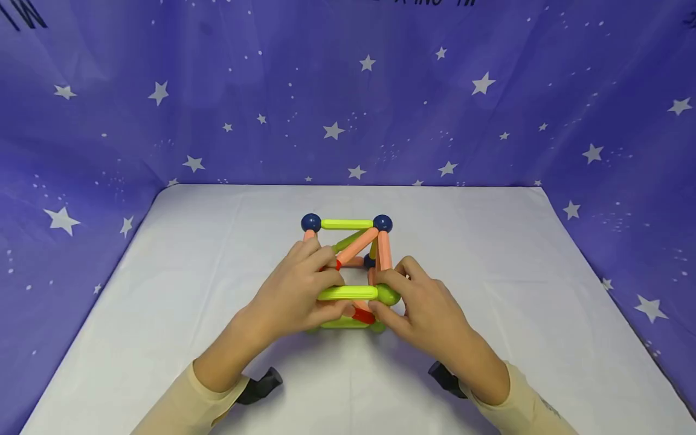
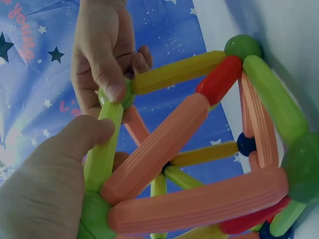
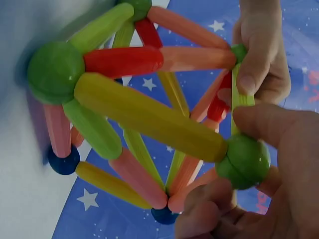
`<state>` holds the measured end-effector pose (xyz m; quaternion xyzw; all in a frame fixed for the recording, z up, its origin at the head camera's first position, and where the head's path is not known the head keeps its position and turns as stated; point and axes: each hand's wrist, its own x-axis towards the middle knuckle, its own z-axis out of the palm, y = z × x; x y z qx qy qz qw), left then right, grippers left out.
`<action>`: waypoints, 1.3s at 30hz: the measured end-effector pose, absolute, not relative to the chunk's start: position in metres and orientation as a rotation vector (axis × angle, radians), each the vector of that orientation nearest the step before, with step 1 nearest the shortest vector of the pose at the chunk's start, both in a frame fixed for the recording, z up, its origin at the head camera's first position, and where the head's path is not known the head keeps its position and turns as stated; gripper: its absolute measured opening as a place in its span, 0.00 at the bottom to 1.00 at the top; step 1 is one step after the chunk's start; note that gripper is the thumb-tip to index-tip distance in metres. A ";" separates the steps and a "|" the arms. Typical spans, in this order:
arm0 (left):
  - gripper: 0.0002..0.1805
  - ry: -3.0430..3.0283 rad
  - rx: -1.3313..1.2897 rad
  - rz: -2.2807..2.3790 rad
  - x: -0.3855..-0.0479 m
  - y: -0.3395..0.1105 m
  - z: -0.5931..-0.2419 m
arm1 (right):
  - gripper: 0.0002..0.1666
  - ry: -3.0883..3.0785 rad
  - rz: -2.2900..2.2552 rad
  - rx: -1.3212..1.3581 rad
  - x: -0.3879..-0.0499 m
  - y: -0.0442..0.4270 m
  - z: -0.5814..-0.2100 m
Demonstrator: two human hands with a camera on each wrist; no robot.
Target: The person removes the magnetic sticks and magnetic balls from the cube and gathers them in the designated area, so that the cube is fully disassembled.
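Note:
On the white table stands a cube-like frame of magnetic rods and balls. My left hand [image 1: 296, 290] pinches the yellow-green rod [image 1: 348, 293] along its near top edge, thumb pressed on it in the left wrist view. At that rod's right end, my right hand [image 1: 429, 308] grips a green ball [image 3: 243, 162] between thumb and fingers. A yellow rod [image 3: 149, 117] runs from this ball down to a lower green ball [image 3: 56, 72]. A salmon diagonal rod [image 2: 157, 144] joins a short red rod [image 2: 219, 79]. The left green ball [image 2: 93, 215] lies beside my left hand.
Dark blue balls [image 1: 311, 223] form the far top corners, linked by a yellow-green rod [image 1: 347, 224]. White table surface [image 1: 467, 235] surrounds the frame. Behind it hangs a purple-blue star-print cloth [image 1: 293, 90]. Black wrist mounts [image 1: 261, 386] sit under both forearms.

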<state>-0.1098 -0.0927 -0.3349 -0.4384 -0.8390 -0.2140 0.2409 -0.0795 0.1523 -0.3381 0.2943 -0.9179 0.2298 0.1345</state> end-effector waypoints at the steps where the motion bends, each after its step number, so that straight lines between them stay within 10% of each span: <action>1: 0.14 -2.288 -1.200 -0.590 -0.110 -0.092 -0.335 | 0.16 -2.674 0.658 0.829 -0.078 0.152 -0.337; 39: 0.12 -2.318 -1.171 -0.656 -0.111 -0.091 -0.338 | 0.20 -2.538 0.817 0.727 -0.068 0.149 -0.330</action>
